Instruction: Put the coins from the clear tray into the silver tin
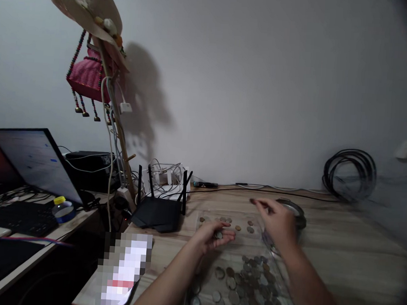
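A wooden table (339, 255) fills the lower frame. At lower centre, loose coins (247, 276) lie on a clear sheet (206, 217), with a black router (157, 212) to its left. The left hand (211, 234) curls its fingers around a coin (218, 235) above the sheet. The right hand (277, 220) is blurred, so its grip cannot be told.

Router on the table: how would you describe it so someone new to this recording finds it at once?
Take the wooden table and follow it left from the coins toward the wall. The router lies there, a flat black box; unlike the white plugs behind it, it has upright antennas.
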`<move>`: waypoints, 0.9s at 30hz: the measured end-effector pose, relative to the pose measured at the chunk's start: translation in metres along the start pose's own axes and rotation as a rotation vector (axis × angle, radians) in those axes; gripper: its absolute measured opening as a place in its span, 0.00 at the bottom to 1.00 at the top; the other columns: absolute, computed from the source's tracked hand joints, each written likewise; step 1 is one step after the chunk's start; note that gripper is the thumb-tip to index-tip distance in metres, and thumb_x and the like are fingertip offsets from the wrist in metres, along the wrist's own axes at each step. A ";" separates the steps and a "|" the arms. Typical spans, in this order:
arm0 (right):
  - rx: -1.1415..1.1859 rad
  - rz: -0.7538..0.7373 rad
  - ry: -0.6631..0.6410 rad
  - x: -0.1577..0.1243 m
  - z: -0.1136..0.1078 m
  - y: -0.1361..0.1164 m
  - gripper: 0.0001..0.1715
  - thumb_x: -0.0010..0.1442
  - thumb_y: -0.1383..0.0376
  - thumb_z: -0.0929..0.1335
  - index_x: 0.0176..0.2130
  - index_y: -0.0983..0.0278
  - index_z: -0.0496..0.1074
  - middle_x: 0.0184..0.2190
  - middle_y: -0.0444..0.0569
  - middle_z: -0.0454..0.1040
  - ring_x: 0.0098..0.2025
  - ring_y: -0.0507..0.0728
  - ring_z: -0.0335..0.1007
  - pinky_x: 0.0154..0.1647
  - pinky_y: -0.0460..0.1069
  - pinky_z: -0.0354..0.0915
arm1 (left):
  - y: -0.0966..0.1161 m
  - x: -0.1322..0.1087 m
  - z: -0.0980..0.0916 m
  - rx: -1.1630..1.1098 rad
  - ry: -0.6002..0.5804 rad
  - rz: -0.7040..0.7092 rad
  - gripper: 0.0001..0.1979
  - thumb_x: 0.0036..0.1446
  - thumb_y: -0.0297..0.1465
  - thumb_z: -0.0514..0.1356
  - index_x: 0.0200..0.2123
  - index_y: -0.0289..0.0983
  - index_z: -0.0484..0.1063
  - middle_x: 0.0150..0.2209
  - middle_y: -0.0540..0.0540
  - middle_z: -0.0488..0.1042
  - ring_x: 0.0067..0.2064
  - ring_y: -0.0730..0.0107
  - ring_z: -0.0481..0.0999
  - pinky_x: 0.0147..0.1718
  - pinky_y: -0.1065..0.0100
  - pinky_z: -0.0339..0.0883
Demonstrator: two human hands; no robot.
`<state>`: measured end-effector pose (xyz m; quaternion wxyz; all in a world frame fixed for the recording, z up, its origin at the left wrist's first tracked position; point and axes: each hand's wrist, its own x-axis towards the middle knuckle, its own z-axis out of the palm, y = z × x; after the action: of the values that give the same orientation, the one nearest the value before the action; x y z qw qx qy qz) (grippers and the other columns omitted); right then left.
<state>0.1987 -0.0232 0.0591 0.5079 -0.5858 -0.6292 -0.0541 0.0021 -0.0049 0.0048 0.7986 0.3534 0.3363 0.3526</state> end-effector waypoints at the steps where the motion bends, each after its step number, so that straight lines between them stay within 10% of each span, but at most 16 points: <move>1: -0.109 0.009 0.093 0.003 -0.010 0.007 0.19 0.54 0.54 0.59 0.36 0.62 0.72 0.34 0.51 0.74 0.34 0.57 0.68 0.32 0.49 0.59 | 0.000 0.000 0.000 -0.019 0.001 -0.010 0.15 0.50 0.27 0.53 0.43 0.28 0.64 0.30 0.39 0.74 0.31 0.69 0.75 0.28 0.75 0.67; 8: -0.522 0.212 0.084 0.017 -0.037 0.059 0.20 0.49 0.54 0.61 0.32 0.61 0.75 0.23 0.53 0.71 0.22 0.56 0.62 0.20 0.49 0.49 | -0.002 0.005 -0.005 -0.077 -0.017 -0.002 0.13 0.49 0.29 0.55 0.39 0.29 0.65 0.32 0.38 0.73 0.32 0.67 0.75 0.31 0.71 0.68; 17: -0.511 0.357 0.004 0.017 -0.039 0.050 0.20 0.51 0.55 0.60 0.35 0.62 0.74 0.29 0.54 0.72 0.28 0.59 0.63 0.24 0.49 0.50 | -0.003 0.005 -0.006 -0.093 -0.003 0.007 0.11 0.49 0.28 0.55 0.37 0.29 0.66 0.32 0.39 0.73 0.34 0.66 0.75 0.35 0.70 0.67; 27: -0.504 0.174 0.063 0.016 -0.041 0.062 0.16 0.50 0.58 0.62 0.30 0.64 0.74 0.31 0.54 0.74 0.31 0.61 0.64 0.26 0.51 0.54 | -0.003 0.008 -0.008 -0.139 -0.027 -0.026 0.11 0.49 0.28 0.55 0.37 0.29 0.66 0.34 0.37 0.73 0.36 0.65 0.75 0.36 0.69 0.65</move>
<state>0.2748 -0.0206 0.0578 0.3681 -0.7437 -0.5270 -0.1834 0.0009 0.0023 -0.0039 0.8302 0.2973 0.3048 0.3599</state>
